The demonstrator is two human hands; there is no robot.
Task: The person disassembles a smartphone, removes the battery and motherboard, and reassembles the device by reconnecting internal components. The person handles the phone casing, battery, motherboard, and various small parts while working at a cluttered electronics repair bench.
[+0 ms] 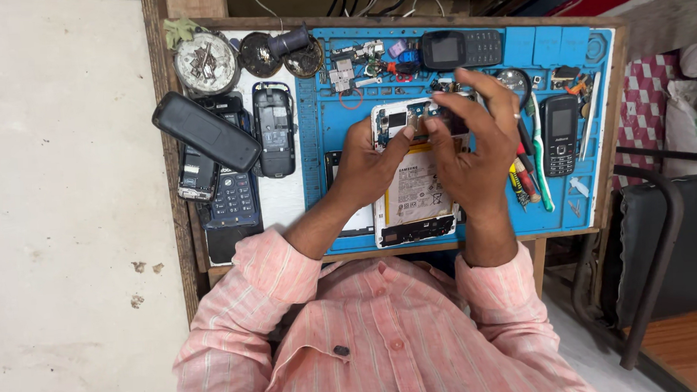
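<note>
- Pink shirt sleeves [278, 272] sit nearest.
- Left hand [367, 168] grips the opened smartphone [414, 190] on the blue mat [330, 123].
- Right hand [474, 149] pinches parts at its top.
- Step looks like dismantling; steady fingers needed.

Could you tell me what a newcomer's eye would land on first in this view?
Most striking is the opened smartphone at the middle of the blue repair mat, its pale battery exposed, with the left hand and right hand both working at its upper end. To the left lies a pile of dismantled keypad phones; tools lie right.
</note>
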